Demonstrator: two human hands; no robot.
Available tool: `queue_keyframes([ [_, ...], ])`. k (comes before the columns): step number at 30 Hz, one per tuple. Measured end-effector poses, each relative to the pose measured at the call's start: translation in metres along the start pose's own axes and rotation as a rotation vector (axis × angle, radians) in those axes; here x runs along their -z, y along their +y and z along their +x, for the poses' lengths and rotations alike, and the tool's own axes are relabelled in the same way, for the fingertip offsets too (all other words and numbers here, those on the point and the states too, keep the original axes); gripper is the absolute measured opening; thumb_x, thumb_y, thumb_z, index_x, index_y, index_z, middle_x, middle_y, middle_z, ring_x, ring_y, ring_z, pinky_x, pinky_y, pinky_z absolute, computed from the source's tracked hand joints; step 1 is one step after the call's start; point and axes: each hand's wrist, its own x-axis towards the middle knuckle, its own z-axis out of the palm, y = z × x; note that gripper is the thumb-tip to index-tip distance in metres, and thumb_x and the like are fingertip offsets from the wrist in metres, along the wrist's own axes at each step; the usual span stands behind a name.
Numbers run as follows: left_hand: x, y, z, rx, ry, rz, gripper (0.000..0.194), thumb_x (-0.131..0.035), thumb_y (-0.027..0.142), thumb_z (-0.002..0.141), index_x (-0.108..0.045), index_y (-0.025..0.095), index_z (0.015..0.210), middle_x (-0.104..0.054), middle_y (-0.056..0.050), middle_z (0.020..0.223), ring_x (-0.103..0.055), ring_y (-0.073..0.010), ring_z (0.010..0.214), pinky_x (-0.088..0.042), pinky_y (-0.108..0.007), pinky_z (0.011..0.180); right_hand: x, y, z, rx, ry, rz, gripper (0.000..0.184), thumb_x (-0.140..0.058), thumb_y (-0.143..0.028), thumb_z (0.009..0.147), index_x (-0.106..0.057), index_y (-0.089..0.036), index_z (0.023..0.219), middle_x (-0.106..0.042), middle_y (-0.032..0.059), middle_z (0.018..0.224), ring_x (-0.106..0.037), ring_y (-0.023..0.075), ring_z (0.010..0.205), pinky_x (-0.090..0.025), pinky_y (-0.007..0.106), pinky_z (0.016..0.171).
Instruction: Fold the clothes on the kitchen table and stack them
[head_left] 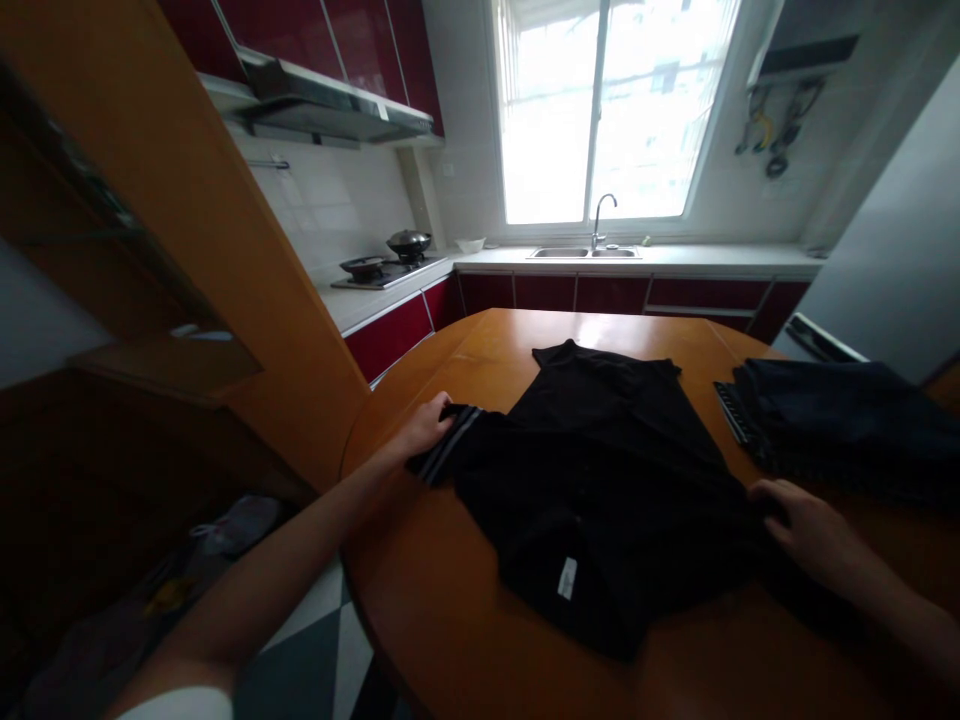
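Note:
A black short-sleeved shirt [600,460] lies spread on the wooden table [442,620], its collar end with a white label [568,578] towards me and its hem towards the window. My left hand [427,424] is closed on the edge of the left sleeve, which carries grey stripes. On the other side my right hand [810,530] grips the shirt near the right sleeve, with thumb and fingers curled around the cloth. That sleeve is dark and partly hidden behind the hand.
A stack of folded dark clothes [847,410] sits at the table's right. To the left stands a wooden cabinet [292,330], with shoes [240,525] below. Beyond the table are a counter with a sink [585,253] and a stove [390,272] bearing pans.

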Motion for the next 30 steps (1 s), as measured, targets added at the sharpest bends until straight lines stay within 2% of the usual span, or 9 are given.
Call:
queue_keyframes([
  [3,-0.002,0.001,0.003,0.000,0.064,0.137,0.027,-0.059,0.021,0.085,-0.059,0.017,0.112,-0.064,-0.012,0.108,-0.060,-0.0277,0.101,-0.046,-0.039,0.093,0.003,-0.007,0.000,-0.007,0.029,-0.030,0.025,-0.051,-0.022,0.078,-0.068,-0.024,0.096,-0.070,0.0103,0.106,-0.069,0.0290,0.091,-0.054,0.042,0.083],
  [7,-0.014,0.025,-0.016,-0.263,0.100,0.081,0.031,-0.052,0.023,0.094,-0.061,0.020,0.124,-0.057,-0.013,0.127,-0.053,-0.0282,0.121,-0.039,-0.041,0.108,0.014,-0.034,-0.004,0.007,0.196,-0.185,0.028,-0.052,-0.024,0.080,-0.072,-0.022,0.100,-0.065,0.0154,0.119,-0.058,0.0387,0.114,-0.048,0.055,0.095],
  [10,-0.021,0.055,-0.037,-0.523,-0.219,-0.088,0.029,-0.050,0.032,0.100,-0.067,0.024,0.122,-0.060,-0.009,0.123,-0.057,-0.0240,0.114,-0.042,-0.036,0.105,0.024,-0.075,-0.014,0.182,0.145,-0.091,0.027,-0.051,-0.025,0.088,-0.073,-0.024,0.103,-0.064,0.0128,0.124,-0.055,0.0341,0.120,-0.043,0.052,0.103],
  [14,-0.025,0.088,-0.056,-0.629,-0.572,-0.170,0.029,-0.057,0.040,0.098,-0.074,0.025,0.116,-0.065,-0.009,0.112,-0.061,-0.0238,0.105,-0.047,-0.034,0.097,0.033,-0.131,-0.027,0.386,-0.266,0.171,0.028,-0.049,-0.032,0.097,-0.074,-0.029,0.108,-0.066,0.0079,0.120,-0.061,0.0250,0.110,-0.047,0.040,0.100],
  [19,-0.017,0.100,-0.071,-0.555,-0.803,-0.242,0.033,-0.060,0.046,0.096,-0.076,0.027,0.118,-0.068,-0.008,0.109,-0.066,-0.0224,0.094,-0.052,-0.031,0.086,0.047,-0.152,-0.036,0.327,-0.563,0.359,0.038,-0.051,-0.046,0.099,-0.075,-0.021,0.083,-0.070,0.0067,0.099,-0.064,0.0192,0.086,-0.051,0.030,0.082],
  [22,-0.003,0.101,-0.076,-0.486,-0.983,-0.317,0.037,-0.067,0.050,0.091,-0.076,0.028,0.119,-0.071,-0.007,0.109,-0.069,-0.0225,0.089,-0.055,-0.030,0.079,0.053,-0.149,-0.035,0.305,-0.669,0.441,0.039,-0.052,-0.050,0.098,-0.077,-0.020,0.091,-0.073,0.0048,0.090,-0.065,0.0183,0.080,-0.051,0.028,0.076],
  [26,0.017,0.100,-0.047,-0.285,-1.289,-0.434,0.050,-0.080,0.051,0.079,-0.075,0.024,0.121,-0.075,-0.008,0.105,-0.072,-0.0242,0.080,-0.056,-0.032,0.071,0.052,-0.135,0.000,0.220,-0.582,0.490,0.039,-0.055,-0.051,0.096,-0.077,-0.019,0.101,-0.076,0.0046,0.091,-0.067,0.0198,0.083,-0.051,0.028,0.075],
  [28,0.020,0.097,-0.010,-0.202,-1.174,-0.451,0.054,-0.079,0.055,0.079,-0.073,0.023,0.122,-0.075,-0.009,0.104,-0.072,-0.0237,0.080,-0.055,-0.032,0.071,0.048,-0.120,0.038,0.158,-0.358,0.483,0.037,-0.057,-0.048,0.093,-0.077,-0.017,0.098,-0.076,0.0057,0.089,-0.067,0.0200,0.080,-0.051,0.029,0.073],
  [30,0.016,0.094,0.038,-0.178,-0.850,-0.459,0.052,-0.073,0.057,0.083,-0.072,0.021,0.121,-0.075,-0.009,0.106,-0.070,-0.0214,0.082,-0.054,-0.031,0.071,0.045,-0.102,0.084,0.076,-0.152,0.440,0.030,-0.059,-0.037,0.090,-0.077,-0.015,0.098,-0.076,0.0071,0.088,-0.068,0.0201,0.078,-0.052,0.030,0.074],
])
